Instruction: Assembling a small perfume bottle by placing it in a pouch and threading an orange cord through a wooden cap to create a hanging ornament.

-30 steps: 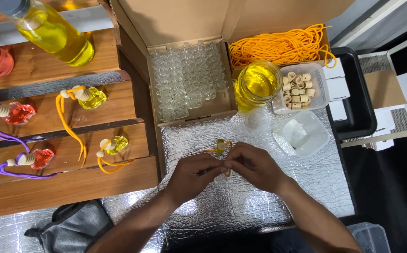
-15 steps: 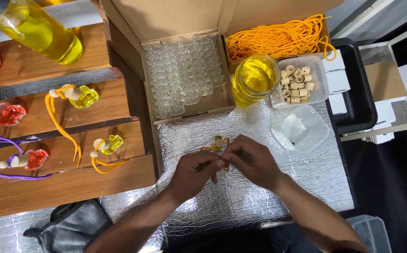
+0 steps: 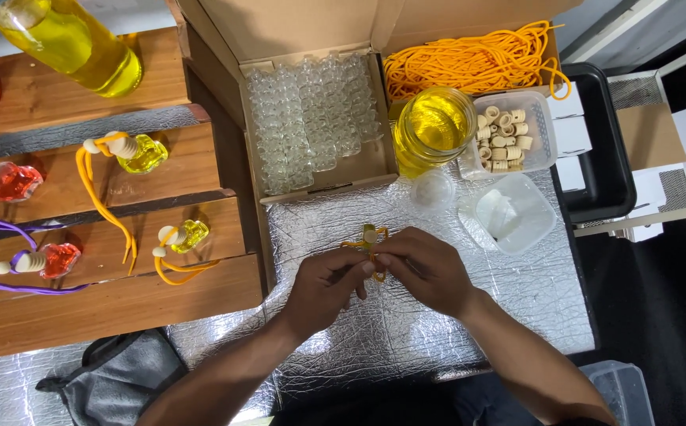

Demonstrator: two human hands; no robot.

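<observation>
My left hand (image 3: 326, 290) and my right hand (image 3: 426, 270) meet over the silver foil mat (image 3: 406, 331). Together they pinch a small bottle with a wooden cap (image 3: 370, 235) and an orange cord (image 3: 357, 245) looped at its neck. Most of the bottle is hidden by my fingers. Just beyond the hands stand a glass jar of yellow liquid (image 3: 433, 128) and a clear tub of wooden caps (image 3: 509, 131).
An open cardboard box (image 3: 311, 118) holds several empty glass bottles. A pile of orange cords (image 3: 469, 61) lies behind the jar. Wooden steps (image 3: 114, 237) at left carry finished yellow and red bottles. A white tub (image 3: 510, 213) and a grey cloth (image 3: 114, 379) lie nearby.
My hands have stayed together on the small bottle, with only slight finger movement. The view has shifted a little.
</observation>
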